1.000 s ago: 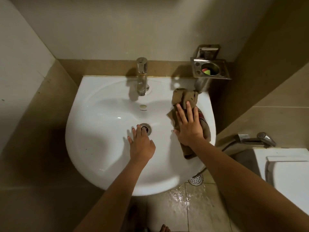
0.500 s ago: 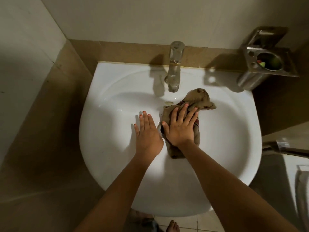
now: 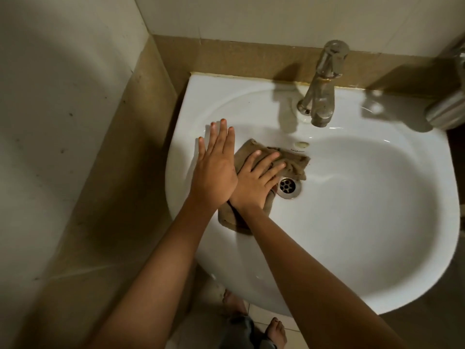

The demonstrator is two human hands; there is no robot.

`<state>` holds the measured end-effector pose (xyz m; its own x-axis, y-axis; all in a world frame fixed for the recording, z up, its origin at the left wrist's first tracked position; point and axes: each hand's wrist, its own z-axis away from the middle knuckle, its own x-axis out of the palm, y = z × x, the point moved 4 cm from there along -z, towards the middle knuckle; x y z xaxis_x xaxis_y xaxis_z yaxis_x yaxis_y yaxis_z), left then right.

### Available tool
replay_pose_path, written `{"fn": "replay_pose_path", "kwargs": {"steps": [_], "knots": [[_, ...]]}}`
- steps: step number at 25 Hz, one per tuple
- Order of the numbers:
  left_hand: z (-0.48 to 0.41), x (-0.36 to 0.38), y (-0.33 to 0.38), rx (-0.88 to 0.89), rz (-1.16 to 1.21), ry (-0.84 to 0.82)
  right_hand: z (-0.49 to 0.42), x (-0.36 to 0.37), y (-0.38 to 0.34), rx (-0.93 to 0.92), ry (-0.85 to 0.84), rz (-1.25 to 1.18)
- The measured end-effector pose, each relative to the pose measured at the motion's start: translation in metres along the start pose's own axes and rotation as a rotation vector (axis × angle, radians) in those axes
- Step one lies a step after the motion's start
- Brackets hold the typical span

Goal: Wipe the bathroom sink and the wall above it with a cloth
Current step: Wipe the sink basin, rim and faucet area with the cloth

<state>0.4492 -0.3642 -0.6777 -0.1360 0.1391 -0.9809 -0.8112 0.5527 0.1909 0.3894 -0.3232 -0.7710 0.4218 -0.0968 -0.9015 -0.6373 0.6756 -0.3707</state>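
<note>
Head view, looking down: the white sink (image 3: 377,222) fills the right and middle, with its metal drain (image 3: 288,188) as the reference point. The brown cloth (image 3: 294,163) lies crumpled in the bowl, touching the drain's left and upper edge and trailing down and left from it under the wrist. The right hand (image 3: 254,181) presses flat on the cloth just left of the drain, its fingers (image 3: 266,159) straight and spread apart, pointing up and right; they do not curl round the fabric. The left hand (image 3: 214,170) lies flat on bare porcelain further left of the drain, its fingers (image 3: 222,137) straight and close together, pointing up toward the rim. Its heel overlaps the thumb side of the right hand.

Above and slightly right of the drain stands the chrome faucet (image 3: 322,91), with the small overflow hole (image 3: 302,144) between them. The pale wall (image 3: 251,16) rises behind the faucet. Below the drain, past the front rim, bare feet (image 3: 276,331) stand on the tiled floor (image 3: 259,313).
</note>
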Motion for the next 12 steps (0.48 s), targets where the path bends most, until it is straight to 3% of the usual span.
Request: {"fn": "replay_pose_path", "kwargs": {"steps": [3,6,12], "knots": [[0.011,-0.022,-0.02,-0.073,0.225,0.17,0.016,0.002,-0.034,-0.242,-0.073,-0.121],[0.032,-0.035,-0.047,-0.313,0.4,0.267,0.032,-0.001,-0.054,-0.381,-0.128,-0.245],[0.075,-0.031,-0.05,-0.466,0.626,0.272,0.082,-0.023,-0.075,-0.733,-0.2,-0.302]]}}
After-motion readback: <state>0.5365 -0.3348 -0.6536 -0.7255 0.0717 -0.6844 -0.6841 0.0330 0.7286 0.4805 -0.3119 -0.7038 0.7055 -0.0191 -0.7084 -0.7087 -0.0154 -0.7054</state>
